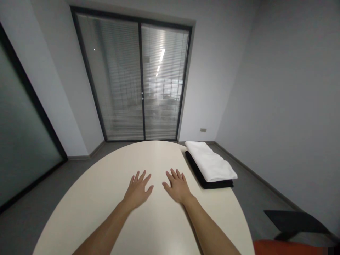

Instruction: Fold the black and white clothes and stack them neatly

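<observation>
1. Spreading left grip (pixel 137 193) and right grip (pixel 178 187) wide, palms down and holding zilch, over a smooth cream bench (pixel 156 230) with a rounded edge.
2. Got a fluffy-looking white cloth (pixel 209 161) folded into a soft rectangle, stacked on a black cloth (pixel 199 175), near the right grip, toward the bench's right side.
3. Counting two cloths in one stack, plus two slatted-blind panels (pixel 117 81).
4. Can't tell palms touching from palms hovering.
5. Losing most of the black cloth under the white, plus part of an orange-red seat (pixel 287 247), cut off bottom right.
</observation>
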The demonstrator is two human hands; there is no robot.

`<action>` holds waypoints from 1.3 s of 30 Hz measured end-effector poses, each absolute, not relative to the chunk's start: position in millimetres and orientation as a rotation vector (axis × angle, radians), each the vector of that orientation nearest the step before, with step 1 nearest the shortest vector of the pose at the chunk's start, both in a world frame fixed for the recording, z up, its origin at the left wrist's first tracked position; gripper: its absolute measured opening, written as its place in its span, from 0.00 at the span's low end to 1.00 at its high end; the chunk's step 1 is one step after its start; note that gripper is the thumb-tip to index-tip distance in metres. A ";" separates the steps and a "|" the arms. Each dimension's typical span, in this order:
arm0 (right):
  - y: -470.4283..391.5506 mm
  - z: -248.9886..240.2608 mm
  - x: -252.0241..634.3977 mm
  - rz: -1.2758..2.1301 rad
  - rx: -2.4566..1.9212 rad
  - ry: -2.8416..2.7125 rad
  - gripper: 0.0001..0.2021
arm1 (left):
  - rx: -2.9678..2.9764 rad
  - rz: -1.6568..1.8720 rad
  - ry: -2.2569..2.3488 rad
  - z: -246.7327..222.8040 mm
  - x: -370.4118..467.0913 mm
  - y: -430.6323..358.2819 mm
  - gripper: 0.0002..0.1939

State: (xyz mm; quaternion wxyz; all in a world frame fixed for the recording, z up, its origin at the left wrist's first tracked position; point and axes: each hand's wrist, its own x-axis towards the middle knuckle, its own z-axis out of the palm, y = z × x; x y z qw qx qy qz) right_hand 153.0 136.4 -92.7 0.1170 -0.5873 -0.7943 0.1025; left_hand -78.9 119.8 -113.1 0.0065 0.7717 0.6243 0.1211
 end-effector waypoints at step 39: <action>182.1 27.6 299.0 -0.310 -1.958 -1.541 0.21 | 2.420 0.428 1.924 -115.9 -85.4 121.5 0.30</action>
